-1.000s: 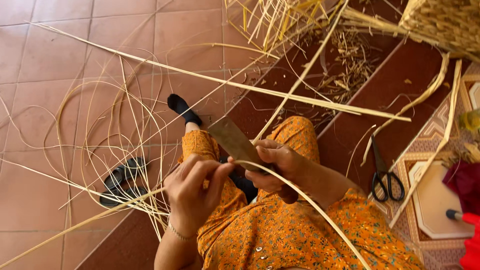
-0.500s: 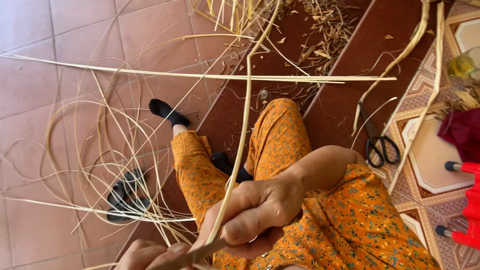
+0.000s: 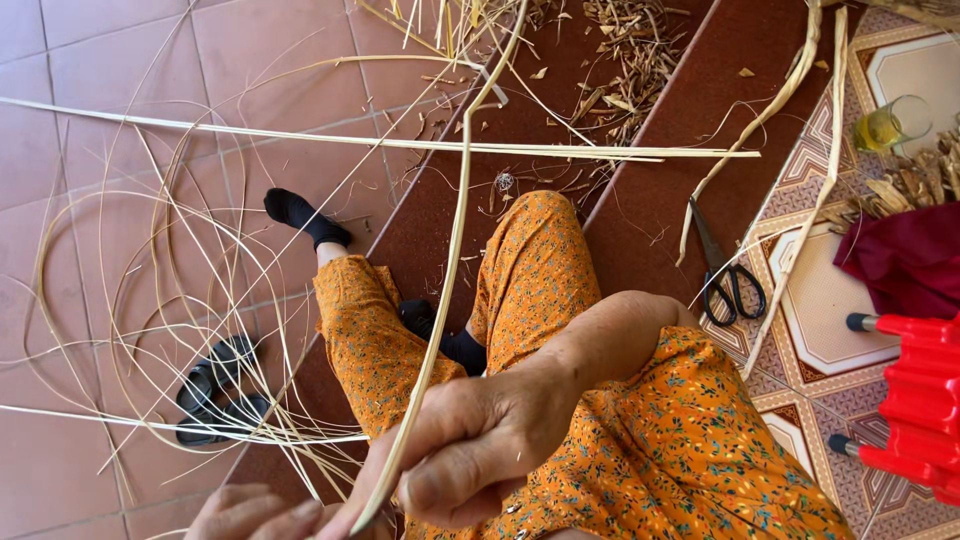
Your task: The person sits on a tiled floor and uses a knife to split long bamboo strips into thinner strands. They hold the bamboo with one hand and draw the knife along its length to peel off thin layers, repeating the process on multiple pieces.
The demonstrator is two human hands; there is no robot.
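Right hand (image 3: 480, 450) is clamped on a pale cane strip (image 3: 452, 270) that rises from the lap past the orange knees. Left hand (image 3: 255, 512) lies below it, grip unclear. Keep the strip taut, fingers close together.

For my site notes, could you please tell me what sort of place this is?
Probably a tiled porch or step of a home, used as a hand-weaving spot. Long cane strips lie across the floor, trimmings litter the step, scissors lie nearby, and the right hand grips a strip.
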